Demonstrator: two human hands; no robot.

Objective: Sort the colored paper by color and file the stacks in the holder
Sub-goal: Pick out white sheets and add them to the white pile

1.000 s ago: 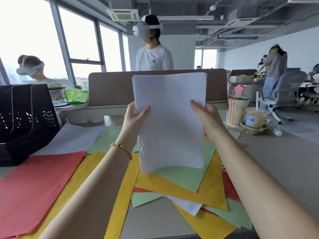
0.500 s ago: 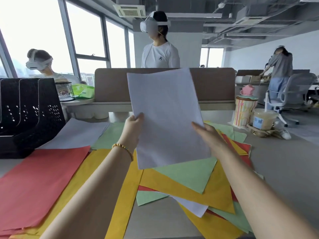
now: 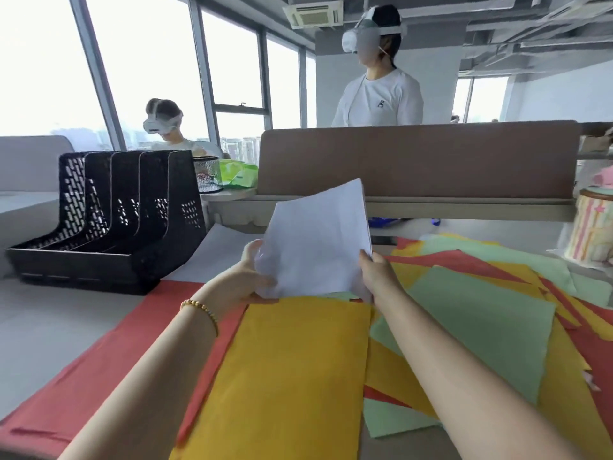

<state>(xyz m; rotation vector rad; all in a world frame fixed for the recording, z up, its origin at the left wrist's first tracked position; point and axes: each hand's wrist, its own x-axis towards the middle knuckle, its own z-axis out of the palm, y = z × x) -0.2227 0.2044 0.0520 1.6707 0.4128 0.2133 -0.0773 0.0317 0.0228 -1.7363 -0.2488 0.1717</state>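
Hands | we had L hand (image 3: pixel 255 277) & R hand (image 3: pixel 373 270) pinching white stack (image 3: pixel 315 240) by its edges; should square it, then slot into holder (image 3: pixel 109 220).

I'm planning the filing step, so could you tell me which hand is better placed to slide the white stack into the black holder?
Probably the left. Both the left hand and the right hand grip the white stack, but the black holder stands on the left side, nearer the left hand.
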